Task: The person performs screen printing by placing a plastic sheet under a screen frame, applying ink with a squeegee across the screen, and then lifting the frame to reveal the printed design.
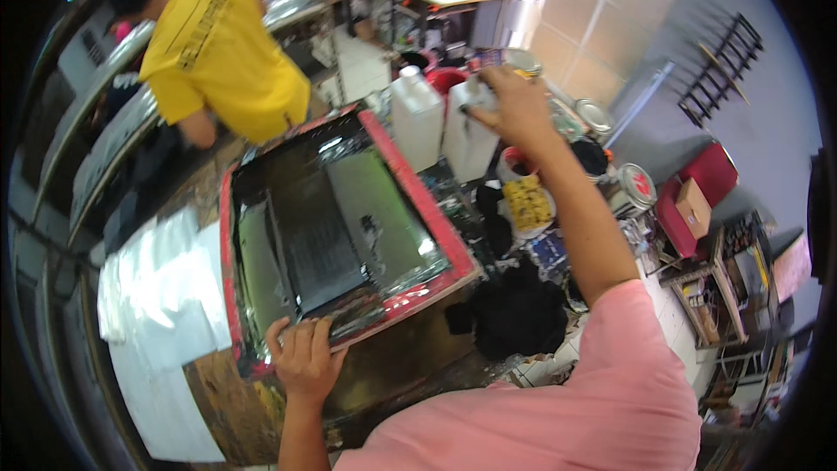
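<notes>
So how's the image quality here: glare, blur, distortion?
Head view: strong fisheye bending with dark corners; glare streaks on the wet black mesh of the red-framed screen; the right hand at the white jug is slightly soft; the left hand is sharper.

The person wears a pink short-sleeved shirt [558,410] of plain soft cloth, without print. The sleeve ends above the elbow, so both forearms are bare. The left hand [302,358] and right hand [514,105] carry no gloves.
</notes>
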Available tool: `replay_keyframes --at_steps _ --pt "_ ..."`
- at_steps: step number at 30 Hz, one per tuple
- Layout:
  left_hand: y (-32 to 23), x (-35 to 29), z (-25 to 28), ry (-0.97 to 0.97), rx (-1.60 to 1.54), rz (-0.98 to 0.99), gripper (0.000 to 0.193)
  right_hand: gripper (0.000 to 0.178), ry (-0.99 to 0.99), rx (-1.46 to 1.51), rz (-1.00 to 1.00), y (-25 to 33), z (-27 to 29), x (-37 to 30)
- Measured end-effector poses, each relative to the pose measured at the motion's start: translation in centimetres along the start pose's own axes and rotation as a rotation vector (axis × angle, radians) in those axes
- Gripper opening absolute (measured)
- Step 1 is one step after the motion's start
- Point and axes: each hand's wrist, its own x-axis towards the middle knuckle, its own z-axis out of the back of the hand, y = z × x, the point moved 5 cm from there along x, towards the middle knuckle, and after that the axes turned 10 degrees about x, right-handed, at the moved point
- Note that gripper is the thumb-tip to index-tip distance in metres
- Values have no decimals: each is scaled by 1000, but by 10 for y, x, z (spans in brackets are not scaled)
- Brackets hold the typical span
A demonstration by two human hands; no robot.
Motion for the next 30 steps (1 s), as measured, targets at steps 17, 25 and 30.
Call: replay_keyframes --at_steps 17,25,30 --pt "-1 -2 -12 -60 26 -43 21 45 94 149 -42 21 24 22" --pt "0 2 -11 -64 10 9 9 45 599 624 516 207 -46 -60" --pt "-1 -1 -12 -73 7 6 12 45 703 625 580 218 -99 -66"
